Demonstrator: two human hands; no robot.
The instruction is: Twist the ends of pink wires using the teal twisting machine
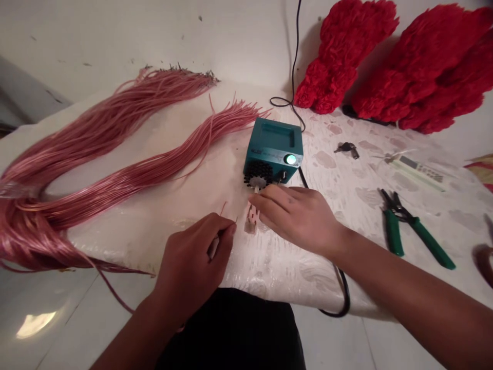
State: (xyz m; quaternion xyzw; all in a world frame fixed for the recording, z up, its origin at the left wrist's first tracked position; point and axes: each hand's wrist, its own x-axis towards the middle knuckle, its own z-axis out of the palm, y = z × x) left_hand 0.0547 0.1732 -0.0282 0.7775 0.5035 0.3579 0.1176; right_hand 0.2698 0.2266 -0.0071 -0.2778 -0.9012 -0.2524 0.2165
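Note:
A teal box-shaped machine (274,144) with a lit round button stands at the middle of the table, a black toothed ring on its front. My right hand (295,213) is just in front of that ring, its fingers drawn together near a small clear piece (251,218) with dark and red bits; what the fingertips hold, if anything, is too small to name. Lower left of it, my left hand (198,252) is closed in a pinch. A thin pinkish wire end (223,208) shows just beyond its fingers.
Bundles of pink wires (127,180) cover the left of the table (227,180). Green-handled pliers (414,228), a pale keypad device (418,172) and small keys (347,149) lie right. Red ruffled bunches (427,72) lean at the wall. A black cable (344,293) hangs over the front edge.

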